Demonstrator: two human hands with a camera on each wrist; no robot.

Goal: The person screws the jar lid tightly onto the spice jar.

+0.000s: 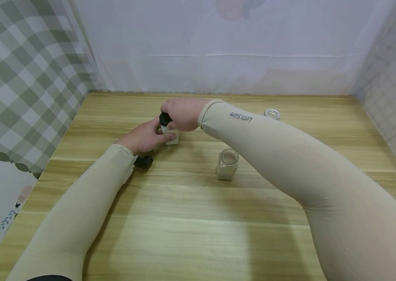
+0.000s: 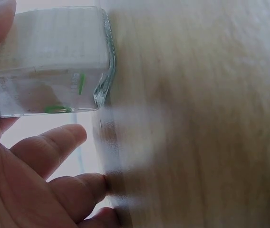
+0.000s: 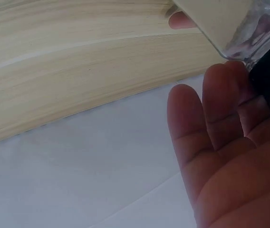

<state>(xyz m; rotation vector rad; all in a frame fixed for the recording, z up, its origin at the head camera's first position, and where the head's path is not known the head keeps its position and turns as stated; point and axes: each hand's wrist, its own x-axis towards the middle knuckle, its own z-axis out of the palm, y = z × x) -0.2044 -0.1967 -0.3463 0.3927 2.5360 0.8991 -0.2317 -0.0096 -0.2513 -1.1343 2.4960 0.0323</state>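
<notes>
A square glass jar (image 1: 171, 136) of pale contents stands on the table at the far left, topped with a black lid (image 1: 165, 119). My left hand (image 1: 145, 136) grips its body between thumb and fingers. In the left wrist view, the clear jar (image 2: 54, 42) shows green print, and its base is at the wood. The right hand (image 1: 184, 113) reaches across and pinches the black lid from above. In the right wrist view, the fingers (image 3: 187, 114) lie beside the lid and partly hide it.
A second square glass jar (image 1: 227, 168), without a lid, stands right of centre with light brown contents. A silvery ring-shaped rim (image 1: 272, 114) shows behind my right forearm. A black object (image 1: 144, 162) sits by my left cuff. A white cloth (image 1: 219, 70) hangs behind the table.
</notes>
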